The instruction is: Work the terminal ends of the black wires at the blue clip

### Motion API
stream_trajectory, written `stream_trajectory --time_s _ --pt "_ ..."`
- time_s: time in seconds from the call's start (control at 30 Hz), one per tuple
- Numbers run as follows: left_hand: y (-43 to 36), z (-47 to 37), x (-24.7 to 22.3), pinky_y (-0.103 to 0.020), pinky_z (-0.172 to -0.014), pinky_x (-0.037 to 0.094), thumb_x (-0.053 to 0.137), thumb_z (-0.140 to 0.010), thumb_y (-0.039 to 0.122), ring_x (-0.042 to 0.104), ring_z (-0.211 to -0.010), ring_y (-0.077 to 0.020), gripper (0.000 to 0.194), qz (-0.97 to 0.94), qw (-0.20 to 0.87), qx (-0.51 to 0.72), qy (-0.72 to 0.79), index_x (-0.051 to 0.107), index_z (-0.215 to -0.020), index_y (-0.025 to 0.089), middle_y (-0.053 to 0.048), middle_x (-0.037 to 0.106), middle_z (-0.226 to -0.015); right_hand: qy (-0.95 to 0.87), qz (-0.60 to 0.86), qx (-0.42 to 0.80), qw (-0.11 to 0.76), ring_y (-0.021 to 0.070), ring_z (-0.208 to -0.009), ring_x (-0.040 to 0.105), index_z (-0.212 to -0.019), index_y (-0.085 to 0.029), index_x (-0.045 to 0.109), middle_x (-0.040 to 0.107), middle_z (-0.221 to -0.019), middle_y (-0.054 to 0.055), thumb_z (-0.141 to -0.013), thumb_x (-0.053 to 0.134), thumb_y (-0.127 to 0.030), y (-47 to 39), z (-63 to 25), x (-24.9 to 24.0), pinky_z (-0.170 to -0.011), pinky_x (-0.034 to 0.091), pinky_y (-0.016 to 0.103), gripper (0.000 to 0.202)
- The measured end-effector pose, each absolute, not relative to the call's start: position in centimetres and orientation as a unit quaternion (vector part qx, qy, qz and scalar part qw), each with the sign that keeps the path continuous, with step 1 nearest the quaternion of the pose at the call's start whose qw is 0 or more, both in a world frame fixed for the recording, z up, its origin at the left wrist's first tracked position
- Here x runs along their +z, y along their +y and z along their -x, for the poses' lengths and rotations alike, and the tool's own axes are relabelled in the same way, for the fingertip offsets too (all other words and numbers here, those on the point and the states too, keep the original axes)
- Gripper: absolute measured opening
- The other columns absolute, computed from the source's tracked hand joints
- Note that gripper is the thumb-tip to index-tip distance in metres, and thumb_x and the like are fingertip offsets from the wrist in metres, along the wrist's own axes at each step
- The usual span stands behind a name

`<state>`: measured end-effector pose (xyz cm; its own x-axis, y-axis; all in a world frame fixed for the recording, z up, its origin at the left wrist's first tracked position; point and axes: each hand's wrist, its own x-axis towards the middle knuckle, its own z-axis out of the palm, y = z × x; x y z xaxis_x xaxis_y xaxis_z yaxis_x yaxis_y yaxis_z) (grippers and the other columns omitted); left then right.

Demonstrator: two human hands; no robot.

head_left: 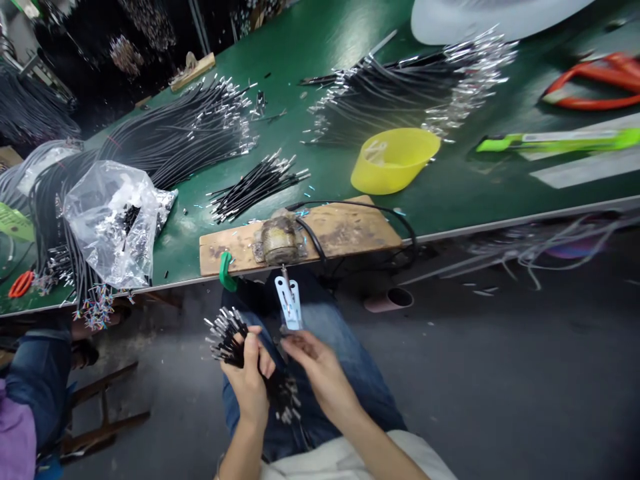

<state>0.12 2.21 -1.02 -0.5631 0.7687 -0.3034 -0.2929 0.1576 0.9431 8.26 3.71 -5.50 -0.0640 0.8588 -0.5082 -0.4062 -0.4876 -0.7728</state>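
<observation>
My left hand (249,383) is wrapped round a bundle of short black cables (231,339) with silvery ends, held over my lap. The bundle's other ends stick out below that hand. My right hand (320,373) is closed in a pinch just below a light blue clothespin (289,303); what sits between its fingertips is too small and blurred to name. The clothespin hangs at the shaft of a small motor (279,241), which is mounted on a wooden board (345,227) at the table edge. A green clamp (227,272) grips the board's left end.
On the green table (320,40) lie a small cable pile (257,187), larger cable bundles (200,127), a yellow cup-like ring (395,160), a plastic bag (113,213), a green cutter knife (560,140) and orange-handled scissors (595,83). Another person's leg (37,363) shows at left.
</observation>
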Motion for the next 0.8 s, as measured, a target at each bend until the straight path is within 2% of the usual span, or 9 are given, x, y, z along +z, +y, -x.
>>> stream_trajectory --time_s 0.1,0.23,0.4,0.5,0.6,0.7,0.8 --pt "1.2 0.4 -0.9 -0.018 -0.033 0.022 0.069 -0.066 0.050 0.023 -0.032 -0.0027 0.037 -0.202 0.504 0.563 0.624 0.062 -0.069 0.014 0.009 0.031 -0.042 -0.432 0.494 0.568 0.496 0.0157 -0.059 0.053 -0.066 -0.018 0.067 0.059 -0.061 0.001 -0.071 0.064 -0.031 5.3 -9.9 -3.8 -0.057 0.042 0.027 0.015" --pt "0.1 0.2 -0.8 -0.018 -0.030 0.019 0.074 -0.060 0.046 0.023 -0.030 -0.0040 0.033 -0.195 0.512 0.529 0.648 0.058 -0.064 0.018 0.010 0.032 -0.037 -0.624 0.375 0.489 0.480 0.0157 -0.063 0.054 -0.066 -0.018 0.065 0.060 -0.062 0.001 -0.079 0.059 -0.026 6.6 -10.5 -1.0 -0.060 0.042 0.027 0.016" --pt "-0.3 0.1 -0.7 -0.020 -0.033 0.030 0.077 -0.055 0.041 0.034 -0.033 -0.0054 0.034 -0.185 0.457 0.511 0.704 0.063 -0.070 0.015 0.006 0.047 -0.043 -0.675 0.367 0.374 0.520 0.0133 -0.055 0.048 -0.057 -0.018 0.053 0.053 -0.055 0.000 -0.083 0.050 -0.011 6.2 -9.6 0.0 -0.057 0.039 0.027 0.027" --pt "-0.1 -0.1 -0.6 -0.019 -0.031 0.024 0.074 -0.057 0.048 0.029 -0.031 -0.0045 0.036 -0.187 0.474 0.519 0.687 0.060 -0.063 0.016 0.008 0.037 -0.038 -0.656 0.391 0.292 0.576 0.0136 -0.054 0.042 -0.059 -0.018 0.052 0.047 -0.054 -0.001 -0.080 0.049 -0.005 5.5 -9.1 -0.3 -0.058 0.036 0.029 0.025" --pt "0.3 -0.4 -0.5 -0.018 -0.030 0.017 0.071 -0.060 0.054 0.020 -0.031 -0.0028 0.040 -0.193 0.507 0.530 0.652 0.056 -0.060 0.017 0.010 0.027 -0.038 -0.594 0.377 0.376 0.602 0.0140 -0.059 0.045 -0.065 -0.018 0.055 0.051 -0.059 0.000 -0.082 0.048 -0.008 5.0 -8.9 -1.0 -0.059 0.037 0.029 0.021" --pt "0.7 -0.4 -0.3 -0.018 -0.030 0.017 0.070 -0.059 0.059 0.019 -0.031 -0.0022 0.044 -0.204 0.541 0.521 0.628 0.057 -0.059 0.017 0.008 0.029 -0.039 -0.501 0.323 0.586 0.549 0.0133 -0.060 0.048 -0.066 -0.018 0.057 0.053 -0.064 0.000 -0.087 0.048 -0.021 4.9 -9.2 -2.2 -0.057 0.039 0.027 0.023" --pt "0.8 -0.2 -0.2 -0.018 -0.029 0.018 0.067 -0.058 0.063 0.020 -0.030 -0.0025 0.048 -0.221 0.557 0.499 0.626 0.056 -0.055 0.017 0.009 0.027 -0.037 -0.430 0.290 0.689 0.507 0.0128 -0.060 0.047 -0.073 -0.018 0.060 0.052 -0.067 0.000 -0.089 0.045 -0.035 5.1 -9.8 -2.6 -0.056 0.039 0.025 0.028"
